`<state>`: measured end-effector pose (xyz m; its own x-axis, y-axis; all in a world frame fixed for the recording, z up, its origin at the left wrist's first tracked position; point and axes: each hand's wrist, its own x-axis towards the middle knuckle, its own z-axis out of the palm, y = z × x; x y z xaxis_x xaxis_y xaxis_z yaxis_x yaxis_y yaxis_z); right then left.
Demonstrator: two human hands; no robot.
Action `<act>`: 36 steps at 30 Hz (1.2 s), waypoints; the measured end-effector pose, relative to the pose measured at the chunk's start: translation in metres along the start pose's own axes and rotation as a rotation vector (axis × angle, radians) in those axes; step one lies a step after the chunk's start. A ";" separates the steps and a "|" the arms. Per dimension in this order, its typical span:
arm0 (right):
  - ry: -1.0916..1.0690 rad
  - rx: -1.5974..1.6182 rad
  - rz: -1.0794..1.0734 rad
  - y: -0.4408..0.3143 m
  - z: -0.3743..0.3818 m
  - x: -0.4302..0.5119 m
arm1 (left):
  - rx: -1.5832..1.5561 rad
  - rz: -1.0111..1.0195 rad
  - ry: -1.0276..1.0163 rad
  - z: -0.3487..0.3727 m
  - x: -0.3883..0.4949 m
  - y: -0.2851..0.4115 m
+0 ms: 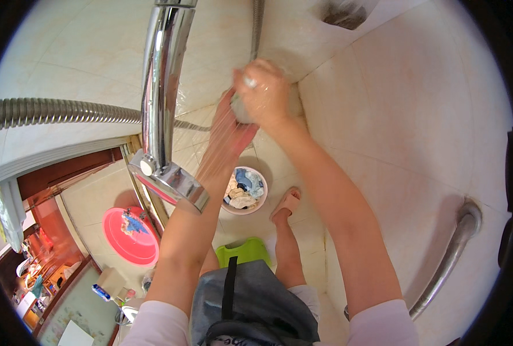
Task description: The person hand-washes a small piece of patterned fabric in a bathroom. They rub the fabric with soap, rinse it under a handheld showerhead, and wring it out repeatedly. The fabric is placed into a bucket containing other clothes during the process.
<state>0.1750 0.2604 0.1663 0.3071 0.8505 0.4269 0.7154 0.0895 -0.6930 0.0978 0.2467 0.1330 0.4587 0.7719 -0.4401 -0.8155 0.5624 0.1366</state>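
Note:
Under the spray of a chrome shower head, both hands are raised together near the tiled corner. My left hand cups a pale, rounded object, which is mostly covered and cannot be told more exactly. Over its upper side my right hand is curled and blurred by motion. A small white patch shows at the right fingers; whether it is foam or something held is unclear. Water streams run down across the left wrist and forearm.
A ribbed metal hose crosses at left. On the floor stand a pale basin of clothes and a green plastic stool. A pink basin sits beyond the door track. A metal pipe runs along the right wall.

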 end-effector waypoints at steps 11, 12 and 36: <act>-0.012 0.219 0.069 0.053 -0.009 -0.002 | 0.110 0.102 0.152 0.027 -0.017 0.000; -0.051 0.288 0.204 0.059 -0.013 -0.005 | 0.225 0.146 0.184 0.028 -0.019 0.000; -0.120 0.190 -0.507 -0.027 -0.022 -0.029 | -0.013 -0.070 -0.259 0.007 -0.022 0.012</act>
<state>0.1605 0.2217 0.1851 -0.1277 0.7286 0.6729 0.6262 0.5854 -0.5150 0.0808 0.2384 0.1505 0.5876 0.7824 -0.2062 -0.7824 0.6144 0.1018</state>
